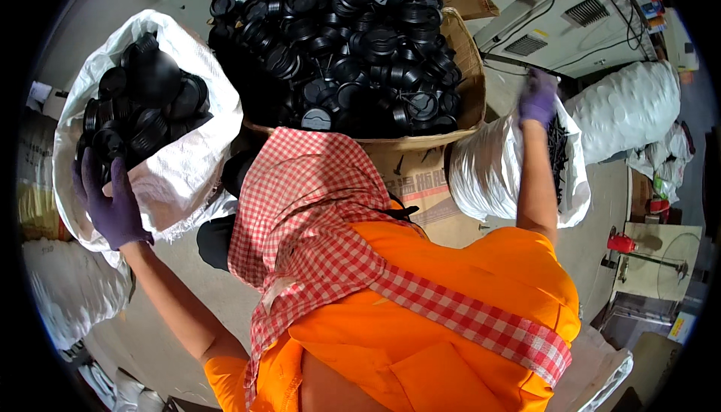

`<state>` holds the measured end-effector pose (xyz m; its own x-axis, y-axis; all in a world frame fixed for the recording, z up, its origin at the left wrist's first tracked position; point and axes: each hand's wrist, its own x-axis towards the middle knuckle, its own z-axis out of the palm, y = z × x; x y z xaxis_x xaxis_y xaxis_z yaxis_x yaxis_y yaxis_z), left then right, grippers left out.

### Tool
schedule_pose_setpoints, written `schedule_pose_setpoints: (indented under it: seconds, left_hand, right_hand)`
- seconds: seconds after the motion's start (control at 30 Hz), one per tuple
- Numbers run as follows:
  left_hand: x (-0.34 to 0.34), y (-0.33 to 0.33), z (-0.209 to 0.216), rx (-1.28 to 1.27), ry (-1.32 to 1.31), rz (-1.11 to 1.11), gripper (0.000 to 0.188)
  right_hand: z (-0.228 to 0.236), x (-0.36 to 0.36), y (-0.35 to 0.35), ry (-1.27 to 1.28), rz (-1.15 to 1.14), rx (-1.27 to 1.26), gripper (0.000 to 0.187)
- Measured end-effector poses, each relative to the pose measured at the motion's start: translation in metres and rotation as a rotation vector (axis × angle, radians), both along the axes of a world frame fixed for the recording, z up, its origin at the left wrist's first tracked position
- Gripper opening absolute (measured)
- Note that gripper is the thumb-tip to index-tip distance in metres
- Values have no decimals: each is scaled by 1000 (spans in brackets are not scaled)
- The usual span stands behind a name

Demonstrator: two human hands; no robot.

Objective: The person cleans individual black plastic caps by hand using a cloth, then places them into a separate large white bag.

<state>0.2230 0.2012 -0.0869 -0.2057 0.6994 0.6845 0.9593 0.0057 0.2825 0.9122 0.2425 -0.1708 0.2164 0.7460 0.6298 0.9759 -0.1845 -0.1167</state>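
Observation:
My left hand (pixel 113 205), in a purple glove, reaches into a white woven sack (pixel 184 202) on the left. Its fingers and thumb close round the lower edge of a black plastic cap (pixel 110 143). More round, ribbed black caps (pixel 149 130) fill the sack around it. On the right, my right hand (pixel 538 98), also gloved in purple, is over the mouth of a second white sack (pixel 488 164). Its fingers look curled in, slightly blurred, and what they hold is hidden. Thin black plastic pieces (pixel 556 145) show inside that sack beside my forearm.
Ahead stands a large cardboard box (pixel 469 89) heaped with black ribbed caps (pixel 353 59). A full white sack (pixel 631 108) lies at the far right, near a pale cabinet (pixel 556 21) with vents and cables. A few dark bits lie on flattened cardboard (pixel 432 202).

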Motion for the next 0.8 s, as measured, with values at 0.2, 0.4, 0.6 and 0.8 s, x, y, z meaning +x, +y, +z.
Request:
schedule_pose_setpoints:
  seconds: [0.2, 0.4, 0.6, 0.8]
  left_hand:
    - [106, -35, 16, -41, -165, -339, 40]
    - [133, -52, -6, -285, -310, -406, 38]
    - [144, -52, -25, -364, -198, -575, 37]
    - [179, -31, -41, -555, -426, -750, 54]
  right_hand:
    - [-82, -153, 37, -74, 135, -1067, 35]
    - [-109, -172, 65, -177, 151, -1038, 25]
    - [-48, -187, 78, 75, 198, -1109, 34]
    - [-10, -220, 72, 561, 353, -827, 36]
